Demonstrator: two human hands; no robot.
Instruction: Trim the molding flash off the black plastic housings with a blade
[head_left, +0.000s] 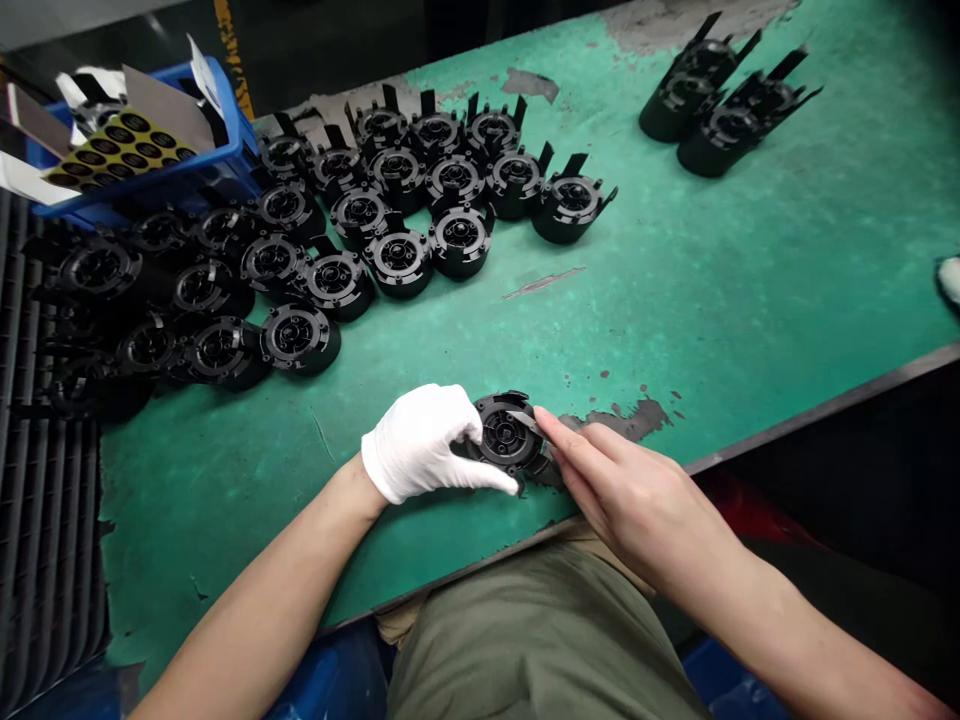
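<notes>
Near the front edge of the green table, my left hand (pixel 431 445) in a white glove grips a round black plastic housing (pixel 504 432) from its left side. Its thumb lies along the near side and the fingers curl round the far side. My bare right hand (pixel 615 480) is closed on a small knife (pixel 523 418) with a thin grey blade. That blade rests over the right part of the housing's ring. The knife's handle is mostly hidden in my fingers. Ribs and a central hub show on the housing's upward face.
Several like black housings (pixel 400 258) stand in rows at the back left. A few more (pixel 724 130) stand at the far right. A blue bin (pixel 161 180) at the left holds cardboard and a yellow sticker sheet (pixel 124 145). Dark worn patches (pixel 637 420) mark the green table (pixel 600 330).
</notes>
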